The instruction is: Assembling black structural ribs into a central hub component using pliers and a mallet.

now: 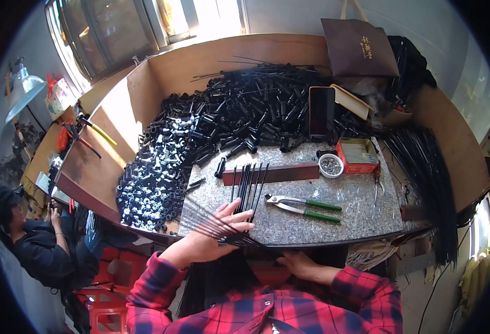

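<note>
My left hand (214,236) is at the near edge of a speckled stone slab (367,206), its fingers stretched out and apart among thin black rods (249,186). Several rods stand away from me with their far ends over a reddish-brown bar (295,173). Others slant across the back of the hand, somewhat blurred. Below the table edge lies my right hand (300,265); its fingers are hidden, so whether it grips anything does not show. Pincers with green handles (320,210) rest on the slab, right of the rods.
A heap of black tubular parts (239,106) fills the table's back and left, inside a wooden rim (245,47). A white cup of small metal bits (330,165), a red box (358,156) and a dark phone (321,111) stand right. Long black rods (431,178) overhang the right edge. Another person (38,245) sits left.
</note>
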### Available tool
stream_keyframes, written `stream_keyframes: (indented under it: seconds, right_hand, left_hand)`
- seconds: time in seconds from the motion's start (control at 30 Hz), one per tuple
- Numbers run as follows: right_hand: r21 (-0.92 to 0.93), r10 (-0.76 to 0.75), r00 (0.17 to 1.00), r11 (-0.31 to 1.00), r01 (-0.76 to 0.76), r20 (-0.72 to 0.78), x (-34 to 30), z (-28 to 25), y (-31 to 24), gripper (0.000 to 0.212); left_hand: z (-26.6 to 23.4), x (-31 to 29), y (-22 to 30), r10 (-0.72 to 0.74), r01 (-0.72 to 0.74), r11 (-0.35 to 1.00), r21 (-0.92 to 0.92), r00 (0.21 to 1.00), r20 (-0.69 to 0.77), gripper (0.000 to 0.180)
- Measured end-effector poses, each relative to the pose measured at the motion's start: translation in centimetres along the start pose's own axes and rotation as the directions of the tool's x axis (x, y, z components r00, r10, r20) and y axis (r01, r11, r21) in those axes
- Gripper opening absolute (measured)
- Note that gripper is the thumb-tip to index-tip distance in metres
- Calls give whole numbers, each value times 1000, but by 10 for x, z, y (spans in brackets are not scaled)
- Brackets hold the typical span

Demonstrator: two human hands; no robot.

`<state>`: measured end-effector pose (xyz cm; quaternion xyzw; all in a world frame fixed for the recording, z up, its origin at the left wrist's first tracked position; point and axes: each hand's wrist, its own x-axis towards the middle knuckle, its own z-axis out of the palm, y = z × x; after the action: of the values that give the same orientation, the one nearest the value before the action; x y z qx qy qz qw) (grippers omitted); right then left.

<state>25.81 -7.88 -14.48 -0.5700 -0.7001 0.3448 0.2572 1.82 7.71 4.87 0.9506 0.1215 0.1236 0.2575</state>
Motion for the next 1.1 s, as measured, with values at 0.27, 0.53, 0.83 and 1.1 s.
stream_keyframes:
  seconds: [0.27, 0.53, 0.83, 1.1]
  right_hand:
    - [-14, -47, 998, 999, 47, 30, 32, 24, 54, 37]
    - [229, -148, 933, 971, 73, 329, -10, -108, -96, 28]
    - [-666, -271, 880, 743, -66, -390, 8, -153, -73, 43]
    - [-692, -57, 940, 692, -205, -336, -16, -176, -63, 40]
  left_hand:
    - [57, 9, -3, -90, 56, 924, 377, 993, 74, 83]
    - [77, 12, -8, -18, 22, 894, 447, 1000, -13, 80]
    - [95, 24, 8, -21, 67, 926, 371, 992, -126, 76]
    - [88, 36, 0, 12, 11, 970, 243, 996, -94, 80]
